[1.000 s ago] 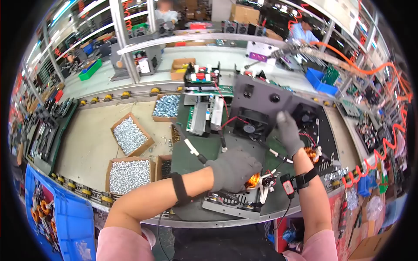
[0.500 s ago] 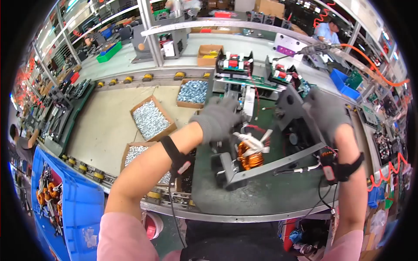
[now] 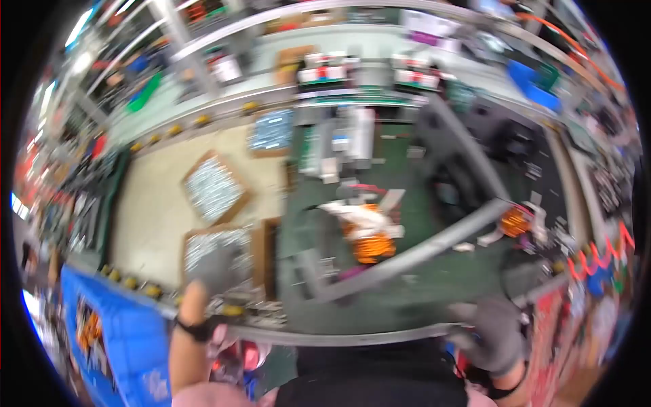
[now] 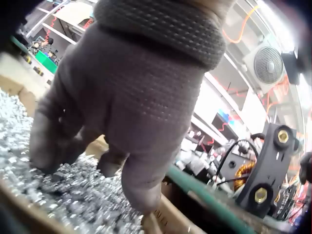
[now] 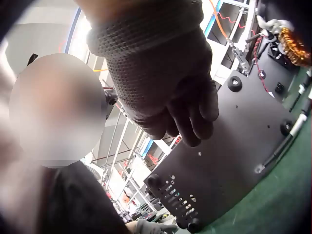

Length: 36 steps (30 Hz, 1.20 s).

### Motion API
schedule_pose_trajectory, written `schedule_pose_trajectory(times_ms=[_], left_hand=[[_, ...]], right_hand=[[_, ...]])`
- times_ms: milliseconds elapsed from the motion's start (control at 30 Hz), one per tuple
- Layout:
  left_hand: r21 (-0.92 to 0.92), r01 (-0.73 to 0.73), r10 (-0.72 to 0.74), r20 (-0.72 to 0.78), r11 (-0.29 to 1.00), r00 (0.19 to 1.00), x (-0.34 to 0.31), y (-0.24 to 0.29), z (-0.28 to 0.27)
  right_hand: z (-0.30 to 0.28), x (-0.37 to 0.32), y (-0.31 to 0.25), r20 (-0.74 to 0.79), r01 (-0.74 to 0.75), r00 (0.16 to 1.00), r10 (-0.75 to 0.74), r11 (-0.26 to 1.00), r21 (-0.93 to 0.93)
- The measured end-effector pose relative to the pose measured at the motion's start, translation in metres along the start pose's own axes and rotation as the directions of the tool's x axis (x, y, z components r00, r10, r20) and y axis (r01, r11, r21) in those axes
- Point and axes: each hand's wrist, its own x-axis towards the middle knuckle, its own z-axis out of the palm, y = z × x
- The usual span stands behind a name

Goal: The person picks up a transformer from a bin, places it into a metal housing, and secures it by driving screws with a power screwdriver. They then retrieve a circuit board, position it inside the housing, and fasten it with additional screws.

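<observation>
My gloved left hand [image 3: 220, 268] is over the lower box of small metal screws [image 3: 196, 247]. In the left wrist view the hand [image 4: 126, 92] points its spread, bent fingers down into the screws [image 4: 87, 200]; whether a screw is between them is hidden. My right hand [image 3: 491, 336] hovers by the table's front edge, fingers loosely bent and holding nothing; the right wrist view shows the hand [image 5: 161, 83] in front of a grey metal panel [image 5: 234, 151] with rubber feet. The grey metal chassis [image 3: 400, 261] lies on the green mat, beside a copper coil [image 3: 371, 245] with white leads.
Two more boxes of fasteners [image 3: 213, 190] [image 3: 271, 132] stand at the left. Circuit boards with heat sinks [image 3: 363, 136] stand behind the chassis. A second coil [image 3: 515, 222] lies at the right. A blue bin [image 3: 135, 339] is at the lower left.
My left hand has moved from the chassis left and down to the screw box. My right hand has let go of the chassis and come down to the front edge.
</observation>
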Motion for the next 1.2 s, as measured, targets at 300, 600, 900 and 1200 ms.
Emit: schedule_pose_trajectory(times_ms=[300, 600, 900, 1200], left_hand=[[-0.369, -0.189, 0.122, -0.198, 0.91, 0.973, 0.026, -0.067, 0.045], [-0.778, -0.115, -0.052, -0.186, 0.617, 0.981, 0.036, -0.057, 0.023], [-0.976, -0.02, -0.016, -0.024, 0.216, 1.0, -0.023, 0.005, -0.004], [-0.999, -0.028, 0.14, -0.033, -0.04, 0.99, -0.086, 0.083, 0.017]], right_hand=[[-0.038, -0.149, 0.052, -0.197, -0.491, 0.811, 0.55, 0.824, 0.283], [-0.102, -0.356, 0.162, -0.02, -0.333, 0.734, 0.678, 0.335, -0.881], [-0.122, -0.326, 0.211, 0.452, 0.222, 0.811, 0.372, 0.519, -0.826], [-0.058, -0.163, 0.116, 0.273, -0.014, 0.952, 0.14, 0.908, -0.418]])
